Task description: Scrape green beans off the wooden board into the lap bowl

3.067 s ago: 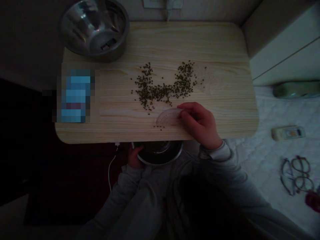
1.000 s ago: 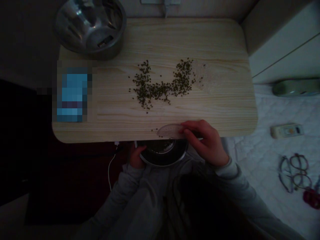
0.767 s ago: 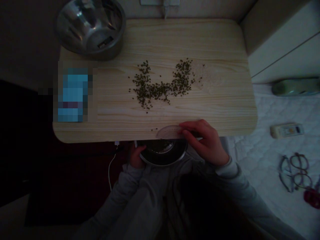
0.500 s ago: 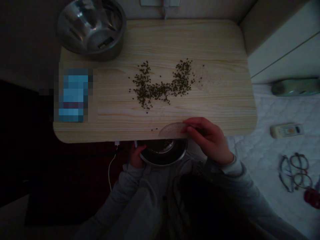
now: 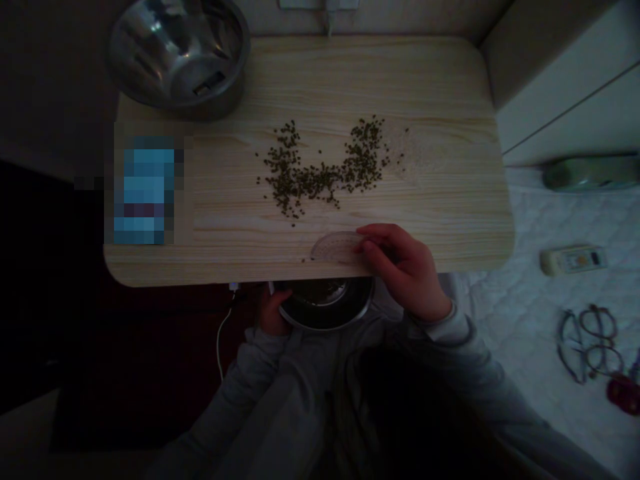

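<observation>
My right hand [image 5: 403,270] pinches the right end of a clear plastic protractor [image 5: 333,247], low over the front of the wooden table [image 5: 225,233]. Just under the table's front edge, my left hand [image 5: 275,310] grips the left side of a metal bowl [image 5: 325,320], whose far part the tabletop hides. Some dark bits show inside that bowl. Small dark green beans [image 5: 325,179] lie scattered in a U-shaped band on the table. A couple of beans sit by the protractor's left tip. Paler grains [image 5: 415,153] are spread to the right of the beans.
A large steel basin [image 5: 180,60] stands at the table's back left, with a blurred blue item [image 5: 145,190] in front of it. On the white bedding to the right lie a remote control [image 5: 575,260], a green bottle-like object [image 5: 590,173] and looped bands [image 5: 597,340]. A white cable [image 5: 220,340] hangs at left.
My right hand and the protractor have moved slightly away from the table's front edge and a little left. My left hand and the bowl stay put.
</observation>
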`<state>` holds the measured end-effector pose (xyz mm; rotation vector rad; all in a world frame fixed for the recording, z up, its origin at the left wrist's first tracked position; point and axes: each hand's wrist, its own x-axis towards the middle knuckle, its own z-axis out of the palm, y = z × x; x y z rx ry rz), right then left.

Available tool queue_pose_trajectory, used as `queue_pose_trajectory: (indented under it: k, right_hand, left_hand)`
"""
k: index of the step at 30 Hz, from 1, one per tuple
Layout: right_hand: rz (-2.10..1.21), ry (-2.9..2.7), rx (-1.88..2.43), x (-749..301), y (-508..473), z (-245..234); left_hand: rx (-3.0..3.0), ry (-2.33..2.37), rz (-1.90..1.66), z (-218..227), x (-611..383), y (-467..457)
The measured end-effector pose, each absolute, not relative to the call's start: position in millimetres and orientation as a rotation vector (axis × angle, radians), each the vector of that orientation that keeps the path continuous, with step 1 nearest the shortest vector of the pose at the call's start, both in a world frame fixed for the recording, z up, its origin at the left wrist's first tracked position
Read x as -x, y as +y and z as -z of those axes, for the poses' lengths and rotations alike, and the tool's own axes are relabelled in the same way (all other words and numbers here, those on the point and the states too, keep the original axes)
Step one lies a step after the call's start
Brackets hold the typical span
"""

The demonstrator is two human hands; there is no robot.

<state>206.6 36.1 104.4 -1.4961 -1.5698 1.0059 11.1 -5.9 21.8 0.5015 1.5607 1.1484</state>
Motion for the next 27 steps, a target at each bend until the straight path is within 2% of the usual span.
queue_pose_trajectory:
  k: [27]
  right_hand:
    - [-0.865,-1.803,1.486,-210,35,-107]
  left_hand:
    - [-0.509,1.575,-1.138,-10,-4,-14]
